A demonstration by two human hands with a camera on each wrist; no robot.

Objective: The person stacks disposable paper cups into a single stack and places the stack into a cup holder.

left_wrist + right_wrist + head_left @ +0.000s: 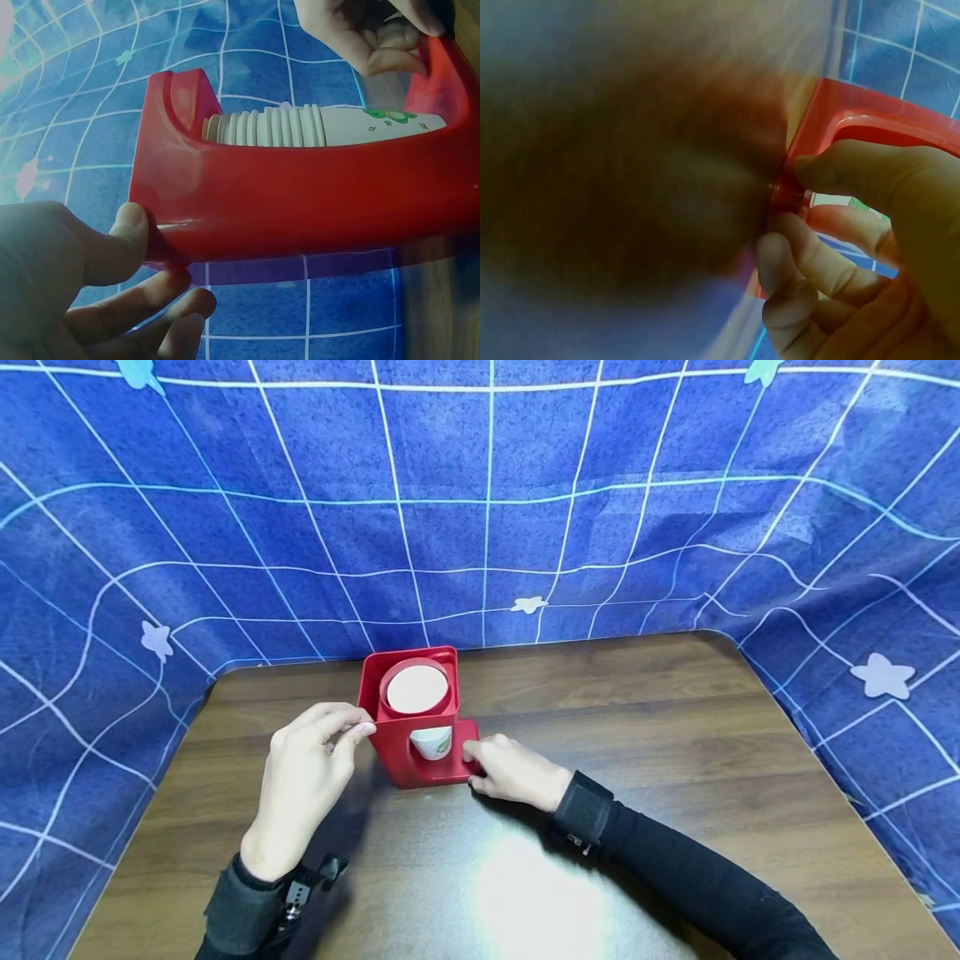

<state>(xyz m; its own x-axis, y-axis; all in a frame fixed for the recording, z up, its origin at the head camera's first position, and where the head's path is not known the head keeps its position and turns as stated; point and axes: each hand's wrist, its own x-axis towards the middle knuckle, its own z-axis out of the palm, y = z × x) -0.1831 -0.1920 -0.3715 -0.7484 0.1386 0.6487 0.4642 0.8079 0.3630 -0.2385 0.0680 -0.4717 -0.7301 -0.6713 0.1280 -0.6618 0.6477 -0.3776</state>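
Note:
A red plastic cup dispenser stands on the table, with a stack of white paper cups in its round top opening. In the left wrist view, the ribbed rims of the stacked cups show through the dispenser's open side, and the lowest cup bears a green print. My left hand pinches the front left corner of the top rim between thumb and forefinger. Low on the other side, my right hand grips the edge of the base, its thumb lying on the red plastic.
The brown wooden table carries the dispenser near its back left part. Behind and at both sides hangs a blue curtain with white grid lines and stars. A bright glare lies on the tabletop near the front.

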